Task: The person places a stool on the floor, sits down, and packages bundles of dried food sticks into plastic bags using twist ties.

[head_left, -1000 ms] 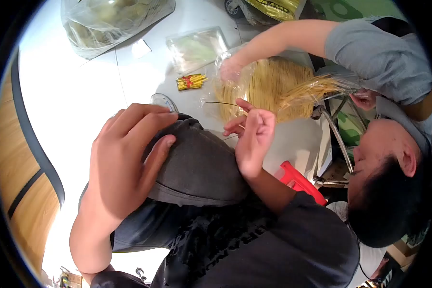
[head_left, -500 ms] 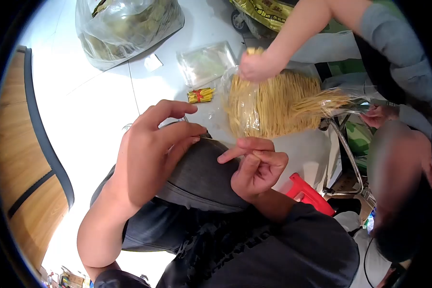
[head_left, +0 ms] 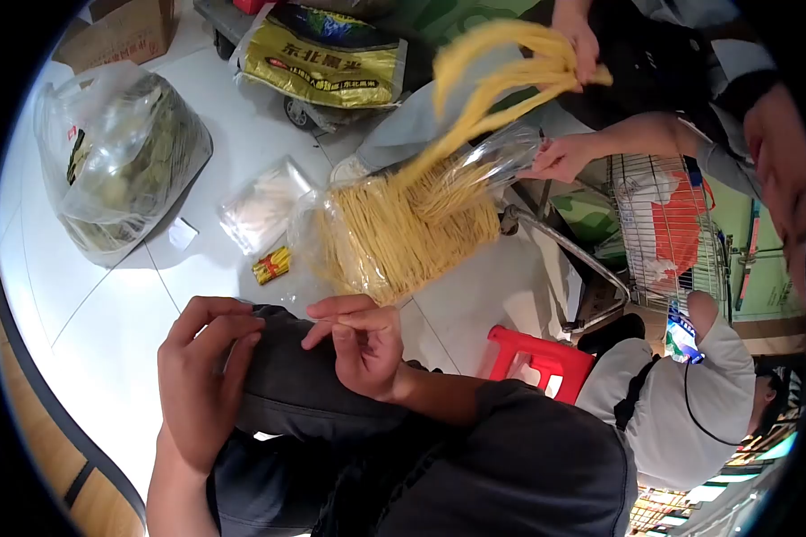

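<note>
My left hand point(head_left: 201, 371) is raised over my dark-trousered knee point(head_left: 291, 371), its thumb and fingertips brought together. Whatever lies between them is too small to make out. To its right my right hand point(head_left: 365, 345) is pinched, with thumb and index finger pressed together and another finger stretched toward the left hand. Its held item is also too thin to name. The two hands are apart. Beyond them lies a clear bag of long yellow strands point(head_left: 381, 237), with a small yellow packet point(head_left: 271, 266) at its left.
A co-worker's hand point(head_left: 578, 49) holds up yellow strands point(head_left: 501, 67); another hand point(head_left: 560, 159) holds the plastic. A leaf-filled bag point(head_left: 134, 161), clear packet point(head_left: 264, 206), gold sack point(head_left: 322, 63), red stool point(head_left: 537, 358), wire cart point(head_left: 663, 224) and seated person point(head_left: 681, 403) surround the area.
The view has swung right, showing the cart. Both my hands have stayed close together, their fingers pinched. The co-worker's hand has lifted a bunch of yellow strands away from the bag.
</note>
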